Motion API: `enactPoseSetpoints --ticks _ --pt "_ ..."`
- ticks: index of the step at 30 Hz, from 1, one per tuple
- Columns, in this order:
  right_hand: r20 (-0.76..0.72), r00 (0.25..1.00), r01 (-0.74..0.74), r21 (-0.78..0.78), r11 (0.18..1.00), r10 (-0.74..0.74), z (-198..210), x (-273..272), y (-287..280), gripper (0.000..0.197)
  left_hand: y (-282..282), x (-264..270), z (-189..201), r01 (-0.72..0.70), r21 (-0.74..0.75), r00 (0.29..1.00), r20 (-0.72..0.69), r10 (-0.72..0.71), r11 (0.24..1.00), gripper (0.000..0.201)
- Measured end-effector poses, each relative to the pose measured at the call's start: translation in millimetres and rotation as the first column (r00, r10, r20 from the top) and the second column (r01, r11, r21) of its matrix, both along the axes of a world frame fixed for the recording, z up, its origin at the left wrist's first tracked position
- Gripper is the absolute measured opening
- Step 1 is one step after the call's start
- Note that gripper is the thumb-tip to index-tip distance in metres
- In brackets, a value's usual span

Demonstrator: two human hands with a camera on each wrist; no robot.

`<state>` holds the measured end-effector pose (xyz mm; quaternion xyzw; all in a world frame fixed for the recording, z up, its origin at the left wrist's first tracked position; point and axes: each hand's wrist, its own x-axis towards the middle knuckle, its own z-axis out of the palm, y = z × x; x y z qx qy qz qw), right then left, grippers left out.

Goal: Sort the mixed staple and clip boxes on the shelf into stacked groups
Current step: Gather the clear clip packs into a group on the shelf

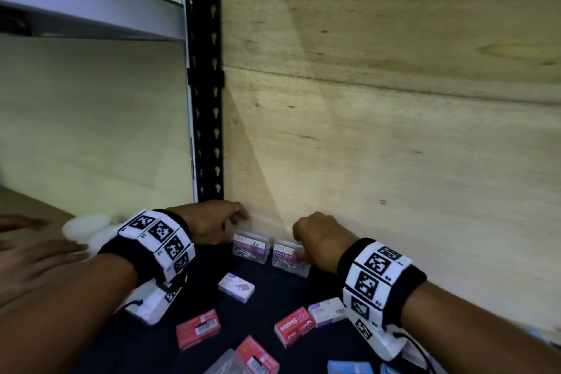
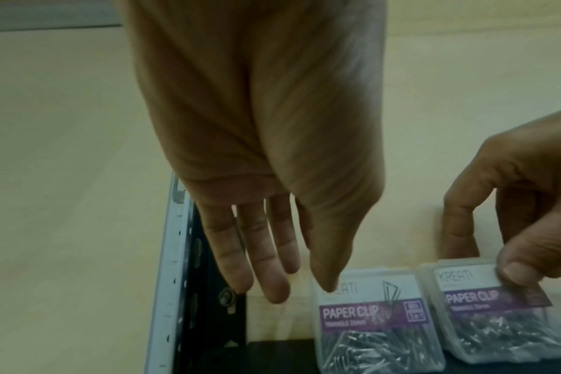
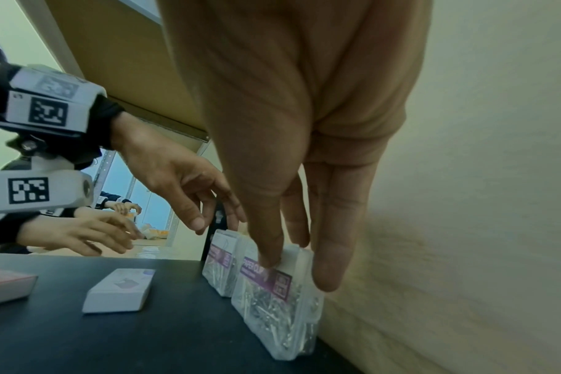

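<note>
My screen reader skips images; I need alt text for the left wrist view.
The right hand pinches the top of a clear plastic paper clip box standing beside a second matching box against the pale wooden back wall. The left hand hovers over them, fingers straight.

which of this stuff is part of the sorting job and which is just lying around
Job:
two clear paper clip boxes, right one held by right hand
red staple boxes
purple boxes
blue boxes

Lying about:
white object
black shelf post
</note>
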<state>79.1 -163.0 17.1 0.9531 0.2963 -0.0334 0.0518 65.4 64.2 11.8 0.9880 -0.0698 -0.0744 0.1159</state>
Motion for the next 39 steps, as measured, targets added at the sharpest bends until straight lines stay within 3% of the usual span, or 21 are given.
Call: enactPoseSetpoints --ticks 9,14,26,35,39 --pt "0.026 0.999 -0.018 -0.023 1.0 0.018 6 -15 -17 0.046 -14 -40 26 0.068 0.094 0.998 -0.004 -0.068 0.993 0.037" --pt "-0.004 1.0 -0.016 -0.067 0.998 0.015 18 -32 -45 0.048 -32 -63 30 0.099 0.065 0.993 -0.063 -0.095 0.993 0.025" --pt "-0.205 0.974 0.046 -0.231 0.972 -0.095 35 -90 -138 0.036 -135 -124 37 0.265 0.121 0.96 -0.122 -0.251 0.957 0.029" --pt "-0.325 0.941 0.022 -0.21 0.977 -0.091 23 -129 -185 0.052 -195 -159 22 0.361 0.157 0.924 -0.194 -0.33 0.919 0.034" --pt "-0.355 0.929 0.041 -0.176 0.984 -0.102 10 -131 -186 0.064 -190 -162 20 0.348 0.186 0.929 -0.203 -0.311 0.919 0.035"
